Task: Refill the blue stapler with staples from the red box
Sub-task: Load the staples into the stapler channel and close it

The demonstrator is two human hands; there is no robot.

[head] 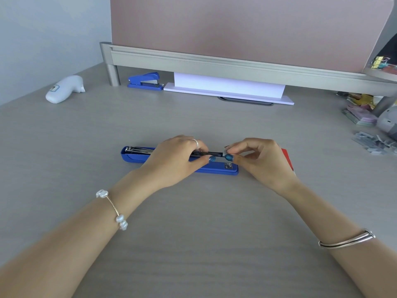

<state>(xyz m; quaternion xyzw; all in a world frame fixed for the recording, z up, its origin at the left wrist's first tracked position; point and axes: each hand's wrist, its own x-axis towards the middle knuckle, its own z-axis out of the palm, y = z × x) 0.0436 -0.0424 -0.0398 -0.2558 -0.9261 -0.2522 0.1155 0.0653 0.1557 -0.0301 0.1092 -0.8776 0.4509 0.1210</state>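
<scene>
Two hands meet over a long blue stapler (pixel 137 157) lying flat and lengthwise across the grey tabletop (pixel 193 222), its metal staple channel exposed along the top. Left hand (pixel 175 161) — ring on one finger, pearl bracelet (pixel 113 208) on the wrist — lies over the middle of the stapler, fingers and thumb closed around the channel. Right hand (pixel 261 162) — silver bangle (pixel 345 240) on the forearm — sits at the stapler's right end, thumb and fingertips pinched on a small silvery strip of staples (pixel 225 155) held at the channel; whether the strip is seated in it cannot be told. Red box (pixel 286 158): just beyond the stapler's right end, mostly hidden behind the right hand, only a red edge visible. Second, shorter blue stapler (pixel 146 81): well behind the long stapler, at the far edge of the tabletop beside a metal shelf leg (pixel 112 74). White paper stack (pixel 227 87): just right of that small stapler, under the shelf rail. White plastic object (pixel 64 88): far behind and left of the long stapler, lying on its side. Loose staple strips (pixel 373 141): scattered well to the right of the long stapler, near the tabletop's right edge, with assorted small items behind them too blurred to identify.
</scene>
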